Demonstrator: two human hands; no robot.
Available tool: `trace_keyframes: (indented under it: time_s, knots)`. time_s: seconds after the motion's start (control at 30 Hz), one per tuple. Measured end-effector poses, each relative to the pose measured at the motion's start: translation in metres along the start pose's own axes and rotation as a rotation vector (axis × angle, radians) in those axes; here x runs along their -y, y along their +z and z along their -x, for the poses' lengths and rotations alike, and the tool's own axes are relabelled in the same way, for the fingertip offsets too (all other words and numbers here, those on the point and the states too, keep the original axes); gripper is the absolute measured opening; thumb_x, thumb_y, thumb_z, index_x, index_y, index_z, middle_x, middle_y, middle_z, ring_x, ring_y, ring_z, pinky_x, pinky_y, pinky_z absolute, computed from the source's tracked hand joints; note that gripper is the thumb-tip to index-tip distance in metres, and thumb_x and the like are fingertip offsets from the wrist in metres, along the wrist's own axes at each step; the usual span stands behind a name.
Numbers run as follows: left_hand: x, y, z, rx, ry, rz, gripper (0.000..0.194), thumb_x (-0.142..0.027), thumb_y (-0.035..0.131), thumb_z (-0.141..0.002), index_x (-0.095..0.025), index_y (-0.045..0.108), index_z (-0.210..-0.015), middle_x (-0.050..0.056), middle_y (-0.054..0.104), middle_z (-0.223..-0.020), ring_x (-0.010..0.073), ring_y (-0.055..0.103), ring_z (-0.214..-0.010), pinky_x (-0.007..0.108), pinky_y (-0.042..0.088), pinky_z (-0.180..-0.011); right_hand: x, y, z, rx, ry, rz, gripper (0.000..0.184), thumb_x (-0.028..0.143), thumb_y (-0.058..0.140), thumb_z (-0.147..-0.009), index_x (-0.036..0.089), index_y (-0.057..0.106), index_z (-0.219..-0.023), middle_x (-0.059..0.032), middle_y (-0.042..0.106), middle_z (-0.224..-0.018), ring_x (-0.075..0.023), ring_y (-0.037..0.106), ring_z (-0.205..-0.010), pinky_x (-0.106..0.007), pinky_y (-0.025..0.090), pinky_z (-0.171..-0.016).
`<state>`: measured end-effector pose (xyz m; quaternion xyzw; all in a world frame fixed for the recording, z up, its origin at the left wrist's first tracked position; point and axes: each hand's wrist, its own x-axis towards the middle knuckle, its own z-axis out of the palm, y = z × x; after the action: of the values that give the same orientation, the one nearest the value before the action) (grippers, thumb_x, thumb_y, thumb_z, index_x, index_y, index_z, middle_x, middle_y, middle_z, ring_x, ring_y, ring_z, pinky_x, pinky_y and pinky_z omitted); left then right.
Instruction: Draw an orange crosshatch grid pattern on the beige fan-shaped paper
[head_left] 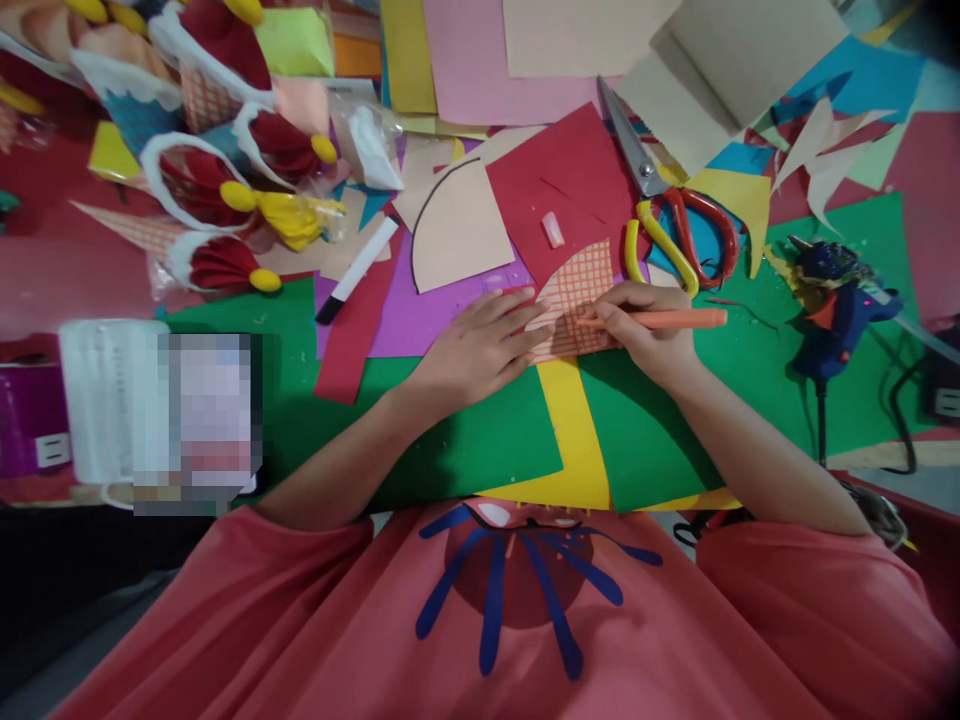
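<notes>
My right hand (651,325) is closed around an orange marker (686,319), its tip on a fan-shaped piece of beige paper (581,290) marked with orange grid lines. Flat on that paper's left side lies my left hand (487,340), fingers stretched out. Just above, a red sheet (562,190) carries a small pinkish eraser-like block (553,230). To its left is a plain beige fan-shaped piece (465,225) with a black curved edge. A white marker with a black cap (358,268) rests on a red paper strip (349,355).
Scissors (660,200) with red and yellow handles lie beyond my right hand. A blue glue gun (836,320) with a cord sits at the right. Several paper cones with red fabric (199,185) crowd the upper left. A phone (217,410) and green sheets (465,440) are nearer me.
</notes>
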<state>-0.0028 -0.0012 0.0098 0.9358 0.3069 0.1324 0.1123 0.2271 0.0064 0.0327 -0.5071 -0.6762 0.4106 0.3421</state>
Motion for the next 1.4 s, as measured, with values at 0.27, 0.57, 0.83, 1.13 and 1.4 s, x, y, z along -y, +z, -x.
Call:
trace_keyframes:
  time_s: [0.27,0.57,0.83,1.13,1.4]
  knots:
    - [0.0003,-0.0010,-0.0002,0.029,-0.037,0.055,0.031,-0.029,0.045,-0.096,-0.023,0.054,-0.125,0.007,0.052,-0.139,0.0237,0.040,-0.135,0.046,0.036,-0.109,-0.0005,0.0039,-0.0001,0.078,0.007,0.010,0.018,0.028,0.057,-0.080,0.018,0.064,-0.067,-0.0023,0.070,-0.068,-0.0121,0.060,-0.058,-0.023,0.046,-0.054]
    - [0.0006,-0.0006,0.0000,-0.032,0.016,0.005,0.030,-0.030,0.045,-0.096,-0.020,0.055,-0.123,0.008,0.055,-0.135,0.0256,0.044,-0.131,0.045,0.039,-0.106,0.0025,0.0039,-0.0011,0.137,0.010,0.017,0.017,0.022,0.057,-0.075,0.017,0.061,-0.059,0.0003,0.065,-0.058,-0.0104,0.056,-0.053,-0.021,0.041,-0.049]
    - [-0.0013,-0.0015,0.0008,0.043,-0.065,0.073,0.032,-0.030,0.042,-0.097,-0.027,0.054,-0.126,0.003,0.051,-0.140,0.0233,0.039,-0.135,0.045,0.034,-0.111,0.0042,0.0033,-0.0017,0.108,0.055,-0.007,0.019,0.025,0.055,-0.076,0.018,0.061,-0.060,-0.0004,0.066,-0.060,-0.0104,0.055,-0.052,-0.022,0.040,-0.048]
    - [-0.0020,-0.0012,0.0003,-0.013,-0.029,0.052,0.031,-0.031,0.041,-0.098,-0.022,0.054,-0.125,0.007,0.053,-0.137,0.0243,0.043,-0.132,0.046,0.038,-0.107,0.0031,0.0026,-0.0020,0.228,0.007,0.020,0.021,0.022,0.055,-0.075,0.017,0.055,-0.055,0.0011,0.058,-0.053,-0.0087,0.050,-0.049,-0.021,0.036,-0.047]
    - [-0.0012,0.0003,0.0004,-0.005,-0.023,0.004,0.032,-0.033,0.037,-0.099,-0.024,0.053,-0.125,0.004,0.053,-0.137,0.0234,0.042,-0.132,0.043,0.038,-0.107,0.0027,0.0014,-0.0017,0.279,0.029,0.012,0.022,0.024,0.055,-0.075,0.016,0.055,-0.055,0.0011,0.056,-0.053,-0.0077,0.046,-0.049,-0.022,0.033,-0.047]
